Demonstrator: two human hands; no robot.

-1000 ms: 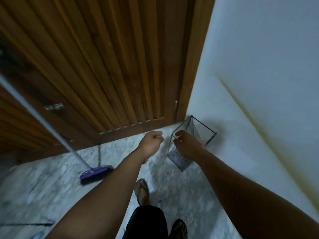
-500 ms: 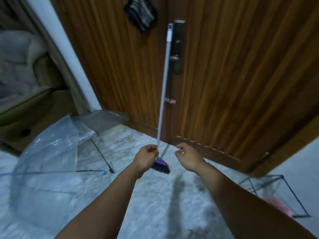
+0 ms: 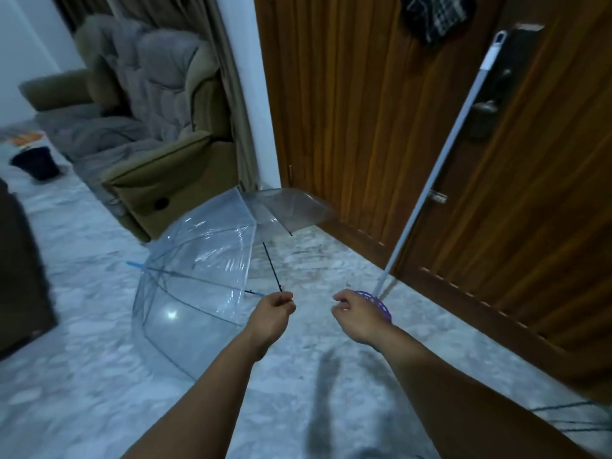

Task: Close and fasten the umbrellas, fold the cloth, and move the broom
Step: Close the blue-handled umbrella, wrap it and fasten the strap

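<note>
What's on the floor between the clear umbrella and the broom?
Head view: only bare marble floor lies between the clear umbrella and the broom.

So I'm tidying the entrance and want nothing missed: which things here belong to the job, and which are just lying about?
Part of the job:
clear umbrella, open on the floor
smoky umbrella, open behind it
broom, leaning on the door
checked cloth, hanging on the door

Just lying about:
armchair
dark bucket
wooden door
</note>
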